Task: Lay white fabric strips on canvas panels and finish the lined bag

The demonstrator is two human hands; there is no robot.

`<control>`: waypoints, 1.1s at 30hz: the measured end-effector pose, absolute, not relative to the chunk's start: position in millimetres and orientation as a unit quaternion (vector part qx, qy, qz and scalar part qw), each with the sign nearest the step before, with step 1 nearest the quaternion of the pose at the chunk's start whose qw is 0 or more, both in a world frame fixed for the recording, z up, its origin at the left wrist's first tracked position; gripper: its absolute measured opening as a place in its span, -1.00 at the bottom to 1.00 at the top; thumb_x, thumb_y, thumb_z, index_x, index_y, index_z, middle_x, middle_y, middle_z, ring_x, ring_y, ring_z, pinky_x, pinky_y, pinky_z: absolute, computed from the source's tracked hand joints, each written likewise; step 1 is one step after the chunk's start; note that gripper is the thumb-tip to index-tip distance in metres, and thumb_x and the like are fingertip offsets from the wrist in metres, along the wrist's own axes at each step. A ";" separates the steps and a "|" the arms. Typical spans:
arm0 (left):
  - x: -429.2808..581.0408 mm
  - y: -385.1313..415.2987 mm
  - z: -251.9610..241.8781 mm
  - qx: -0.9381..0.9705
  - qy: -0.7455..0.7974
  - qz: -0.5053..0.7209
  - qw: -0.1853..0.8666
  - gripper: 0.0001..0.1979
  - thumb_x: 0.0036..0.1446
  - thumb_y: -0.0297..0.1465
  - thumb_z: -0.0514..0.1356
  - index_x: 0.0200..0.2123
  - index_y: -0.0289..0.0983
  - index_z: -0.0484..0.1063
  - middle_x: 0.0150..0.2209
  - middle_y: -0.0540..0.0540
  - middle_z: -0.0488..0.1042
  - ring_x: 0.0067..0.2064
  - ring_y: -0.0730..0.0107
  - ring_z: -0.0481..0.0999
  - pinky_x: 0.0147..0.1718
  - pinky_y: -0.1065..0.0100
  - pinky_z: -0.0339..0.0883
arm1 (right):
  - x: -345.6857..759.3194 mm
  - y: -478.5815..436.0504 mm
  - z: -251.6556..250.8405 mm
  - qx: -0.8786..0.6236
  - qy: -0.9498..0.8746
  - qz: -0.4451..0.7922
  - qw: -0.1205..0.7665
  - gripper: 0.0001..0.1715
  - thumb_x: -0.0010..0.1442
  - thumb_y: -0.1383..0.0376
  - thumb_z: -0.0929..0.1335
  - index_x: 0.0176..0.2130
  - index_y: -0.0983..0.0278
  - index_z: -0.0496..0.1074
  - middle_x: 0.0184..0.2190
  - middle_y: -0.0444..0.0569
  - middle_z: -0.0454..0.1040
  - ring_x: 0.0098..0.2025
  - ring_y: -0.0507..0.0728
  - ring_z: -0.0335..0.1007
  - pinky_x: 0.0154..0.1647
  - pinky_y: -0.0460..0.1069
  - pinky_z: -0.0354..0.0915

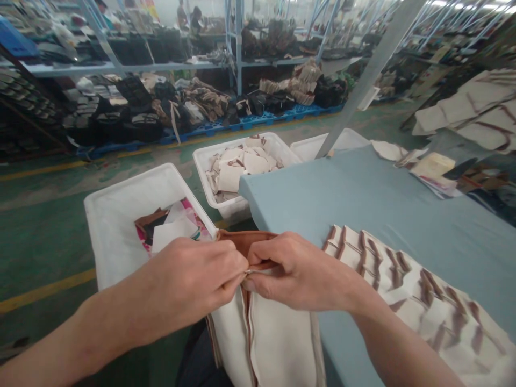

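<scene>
Both hands pinch the top edge of a cream fabric bag piece (282,333) with brown trim and a brown lining (245,240). My left hand (201,274) is closed on the edge, its fingertips meeting those of the other hand. Thumb and forefinger of my right hand (290,271) grip the same edge just to the right. A brown-lined seam runs down the middle of the piece below the fingers. The piece hangs over my lap, beside the table's left edge. What lies between the fingertips is partly hidden.
A blue-covered table (314,193) stands at the right, with a row of overlapping cream and brown pieces (387,263) on it. A white bin (116,231) holds scraps; another bin (201,161) holds cream pieces. A slanted metal post (363,80) rises behind the table.
</scene>
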State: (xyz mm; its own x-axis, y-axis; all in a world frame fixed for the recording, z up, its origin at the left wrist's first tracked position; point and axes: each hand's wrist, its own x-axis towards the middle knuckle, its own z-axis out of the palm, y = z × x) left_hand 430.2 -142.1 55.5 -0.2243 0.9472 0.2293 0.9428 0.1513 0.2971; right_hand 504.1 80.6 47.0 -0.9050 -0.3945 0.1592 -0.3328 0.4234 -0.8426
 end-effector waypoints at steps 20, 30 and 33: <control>444.6 -115.6 44.6 0.667 0.715 0.142 -0.155 -0.76 0.51 -0.55 -0.04 -0.09 -0.35 0.43 -0.29 -0.11 0.58 -0.30 0.28 0.53 -0.29 0.28 0.40 | 504.3 100.9 18.0 -0.010 0.610 -0.753 0.246 -0.76 0.02 0.14 0.36 -0.48 0.25 0.32 -0.59 -0.25 0.20 -0.57 -0.06 -0.03 -0.59 -0.13 -0.08; 450.6 -115.5 35.5 0.639 0.733 0.161 -0.168 -0.87 0.46 -0.58 0.08 -0.06 -0.34 0.41 -0.25 -0.12 0.60 -0.21 0.27 0.60 -0.14 0.28 0.48 | 506.7 111.0 56.6 -0.248 0.908 -0.335 0.024 -0.75 0.20 0.46 0.27 -0.49 0.23 0.22 -0.53 -0.17 0.27 -0.49 0.02 -0.01 -0.42 0.01 -0.11; 449.9 -117.0 36.7 0.627 0.744 0.172 -0.153 -0.85 0.47 -0.57 0.07 -0.12 -0.30 0.42 -0.27 -0.09 0.58 -0.22 0.29 0.59 -0.19 0.30 0.46 | 507.6 109.3 54.6 -0.257 0.900 -0.352 -0.008 -0.78 0.18 0.44 0.26 -0.48 0.24 0.26 -0.55 -0.17 0.28 -0.50 0.02 0.02 -0.42 0.00 -0.09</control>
